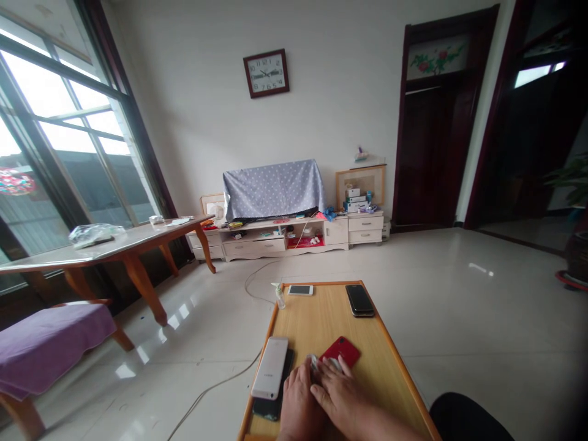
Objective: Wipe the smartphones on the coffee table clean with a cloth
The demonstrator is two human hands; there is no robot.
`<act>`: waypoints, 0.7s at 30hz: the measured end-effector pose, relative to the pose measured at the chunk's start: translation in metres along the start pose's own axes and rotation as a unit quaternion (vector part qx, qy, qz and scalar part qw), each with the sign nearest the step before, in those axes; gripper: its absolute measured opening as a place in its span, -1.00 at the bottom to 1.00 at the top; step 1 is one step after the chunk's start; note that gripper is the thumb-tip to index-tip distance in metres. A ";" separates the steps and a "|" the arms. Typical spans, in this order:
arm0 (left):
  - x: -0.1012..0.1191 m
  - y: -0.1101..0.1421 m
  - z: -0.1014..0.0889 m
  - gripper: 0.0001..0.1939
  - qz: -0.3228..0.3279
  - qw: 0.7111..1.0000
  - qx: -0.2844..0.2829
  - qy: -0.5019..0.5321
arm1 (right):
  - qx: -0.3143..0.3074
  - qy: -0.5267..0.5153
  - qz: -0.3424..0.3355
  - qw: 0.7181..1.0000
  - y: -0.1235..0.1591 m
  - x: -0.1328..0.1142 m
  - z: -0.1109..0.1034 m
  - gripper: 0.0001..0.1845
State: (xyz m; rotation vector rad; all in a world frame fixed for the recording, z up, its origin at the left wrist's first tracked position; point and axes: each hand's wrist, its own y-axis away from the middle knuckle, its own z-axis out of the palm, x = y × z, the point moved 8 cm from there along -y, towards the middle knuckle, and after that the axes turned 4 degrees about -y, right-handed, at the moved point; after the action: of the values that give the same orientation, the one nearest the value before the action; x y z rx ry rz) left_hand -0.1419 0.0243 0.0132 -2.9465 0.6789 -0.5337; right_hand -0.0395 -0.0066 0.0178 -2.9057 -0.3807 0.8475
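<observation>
My left hand [298, 401] and my right hand [337, 392] lie close together at the near end of a low wooden table [381, 361]. A small white tissue [319, 364] shows under and between my fingertips, and my right fingers cover most of it. Just beyond, touching my right fingers, lies a red phone [342, 351]. To the left of my left hand, a white phone [270, 367] rests on a black phone [272, 404]. Another black phone [359, 300], a white phone [301, 290] and a small bottle [278, 296] stand at the far end.
A white cable [220, 383] runs across the tiled floor beside the table. On the left stand a purple-covered bench [50, 346] and a long wooden table [110, 248]. A low white cabinet [275, 239] stands against the far wall.
</observation>
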 end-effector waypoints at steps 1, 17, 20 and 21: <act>0.000 0.000 0.000 -0.39 -0.003 1.000 0.007 0.001 | 0.002 0.003 0.009 1.000 -0.003 0.004 -0.004 -0.40; -0.004 -0.001 0.001 -0.40 0.017 0.999 0.043 0.016 | 0.063 0.019 0.038 0.997 -0.018 0.003 0.008 -0.38; -0.004 -0.001 0.001 -0.37 0.018 0.999 0.044 0.022 | 0.050 0.020 0.034 0.998 -0.017 0.005 0.004 -0.41; -0.004 -0.001 0.002 -0.34 0.012 0.999 0.046 0.022 | 0.050 0.029 0.046 0.997 -0.019 0.014 -0.002 -0.41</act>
State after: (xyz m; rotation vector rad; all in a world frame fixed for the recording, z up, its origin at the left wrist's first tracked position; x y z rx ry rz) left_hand -0.1447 0.0269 0.0105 -2.8457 0.6747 -0.6113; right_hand -0.0312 0.0156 0.0152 -2.8666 -0.1941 0.7678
